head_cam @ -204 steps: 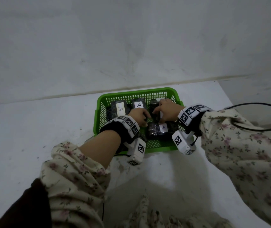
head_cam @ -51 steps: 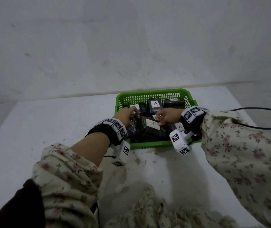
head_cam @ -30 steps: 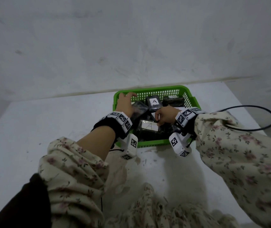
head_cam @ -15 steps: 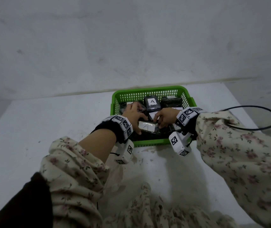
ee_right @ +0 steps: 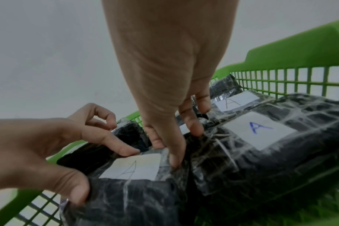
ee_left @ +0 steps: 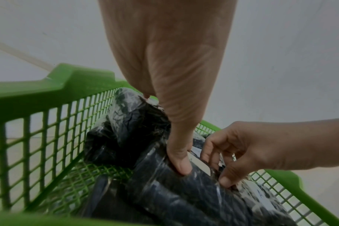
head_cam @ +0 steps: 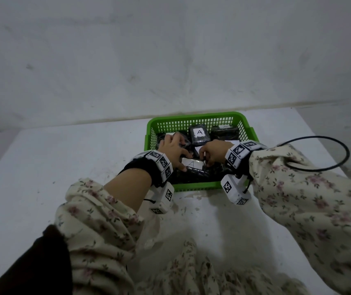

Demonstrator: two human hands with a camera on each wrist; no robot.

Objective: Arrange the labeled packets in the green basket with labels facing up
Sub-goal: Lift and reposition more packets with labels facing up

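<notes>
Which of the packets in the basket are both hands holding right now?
The near packet at the front of the green basket, its A label up between the left hand and right hand; the others lie untouched behind.

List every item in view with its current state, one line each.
green basket: upright on the table, holding packets
front packet: label A up, gripped at both ends
rear packet: lying flat, label A up
left hand: holds the front packet
right hand: pinches the front packet
black cable: looped on the table

green basket (head_cam: 193, 117), black packets (head_cam: 199, 135) (white labels), seemingly floral sleeves (head_cam: 311, 201)
</notes>
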